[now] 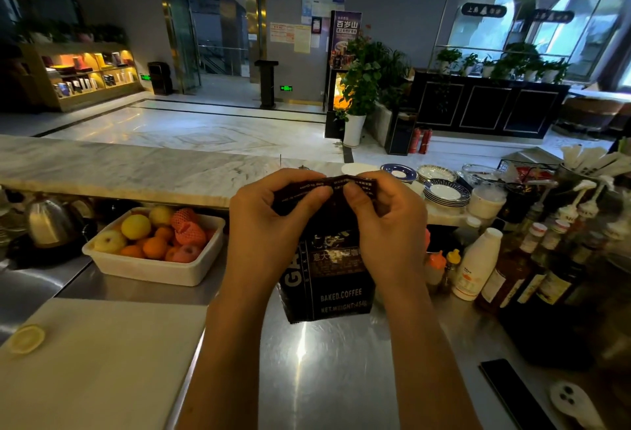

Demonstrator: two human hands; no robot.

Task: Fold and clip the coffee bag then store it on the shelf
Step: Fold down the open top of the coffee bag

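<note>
Bench point(327, 371) bare steel near the body; flanked by fruit tub point(153, 272) left, bottles point(519, 269) crowded right.

Black coffee bag point(336, 279) with pale lettering; white tub point(153, 267) of orange fruit.

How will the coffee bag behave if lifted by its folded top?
Coffee bag top likely floppy: it creases under the left hand and right hand. The body stands upright and squared on the steel counter, so probably fairly full and bottom-heavy. Glossy film; a one-hand grip might slip.
</note>
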